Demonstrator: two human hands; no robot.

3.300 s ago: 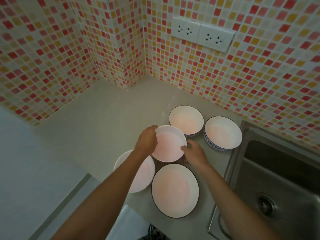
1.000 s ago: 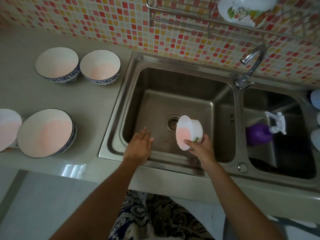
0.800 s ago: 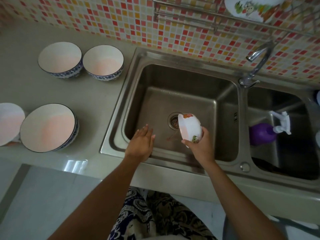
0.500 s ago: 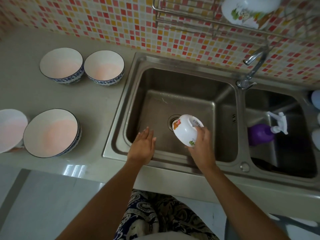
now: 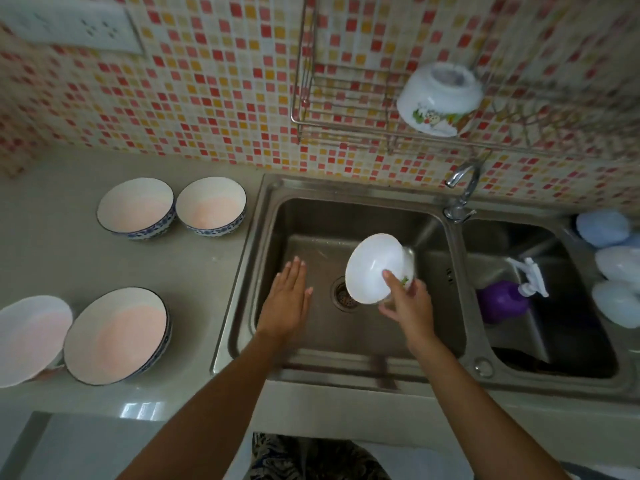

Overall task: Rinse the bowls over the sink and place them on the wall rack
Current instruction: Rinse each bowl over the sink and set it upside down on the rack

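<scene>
My right hand (image 5: 405, 303) grips a small white bowl (image 5: 369, 268) by its rim, tilted on its side above the left sink basin (image 5: 311, 216), its inside facing me. My left hand (image 5: 287, 299) hovers flat and open over the basin's left part, fingers together, holding nothing. A white bowl with a cartoon print (image 5: 440, 98) lies upside down on the wire wall rack (image 5: 346, 123). Several blue-rimmed bowls (image 5: 135, 207) (image 5: 211, 206) (image 5: 117, 336) sit on the counter to the left, and a white one (image 5: 29, 336) at the far-left edge.
The tap (image 5: 462, 181) stands between the two basins; no water stream shows. A purple pump bottle (image 5: 505, 299) lies in the right basin. Pale blue and white sponges or cloths (image 5: 614, 261) rest at the right edge. A wall socket (image 5: 69, 24) is at top left.
My right hand carried the small bowl from the counter to the sink, tipped it upside down over the drain, and now has turned it back so its inside faces me. The view has lifted, showing the rack.
</scene>
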